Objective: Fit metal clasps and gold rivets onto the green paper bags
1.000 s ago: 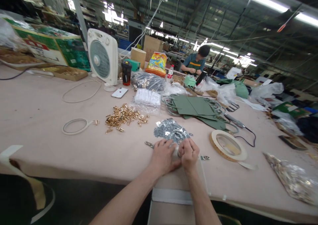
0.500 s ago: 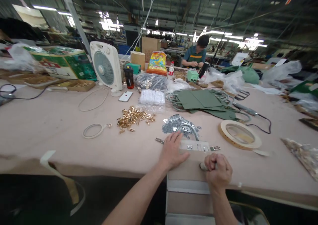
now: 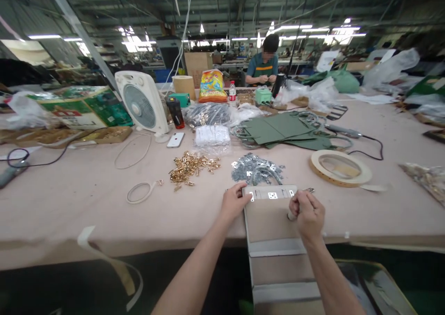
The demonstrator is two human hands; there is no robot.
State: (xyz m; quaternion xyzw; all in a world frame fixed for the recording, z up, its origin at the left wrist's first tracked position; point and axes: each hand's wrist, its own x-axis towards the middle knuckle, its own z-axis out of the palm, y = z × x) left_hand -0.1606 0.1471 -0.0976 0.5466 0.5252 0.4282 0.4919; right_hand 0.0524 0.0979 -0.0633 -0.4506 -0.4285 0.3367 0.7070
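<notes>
Light brown panel (image 3: 273, 222) with grey bands: lies at the near edge of the table (image 3: 187, 217), its upper part on the top, its lower part extending past the edge toward the wearer. Three silver plates (image 3: 273, 196) sit in a row along its far end. Grey looped handle (image 3: 266, 171) just beyond that end.

Hands: left hand (image 3: 234, 203) at the panel's far left corner, thumb on its face by the leftmost plate, fingers curled at the edge; cannot tell whether it pinches. Right hand (image 3: 309, 215) closed in a fist around a small tool (image 3: 291, 216); only the tool's pale end shows, low over the panel's right side. Metal clasp (image 3: 310, 190) just beyond that fist.

Nearby: heap of silver pieces (image 3: 243, 164) behind the handle, partly overlapped by it in view; heap of gold fittings (image 3: 187, 167) to its left. Wide tape roll (image 3: 363, 173) lies flat on the right, narrow tape roll (image 3: 139, 201) on the left.

Farther back: stacked green pieces (image 3: 278, 127), wrapped white packet (image 3: 212, 136), phone (image 3: 175, 139), white fan (image 3: 141, 100). Co-worker (image 3: 262, 67) beyond, both hands held close together.
</notes>
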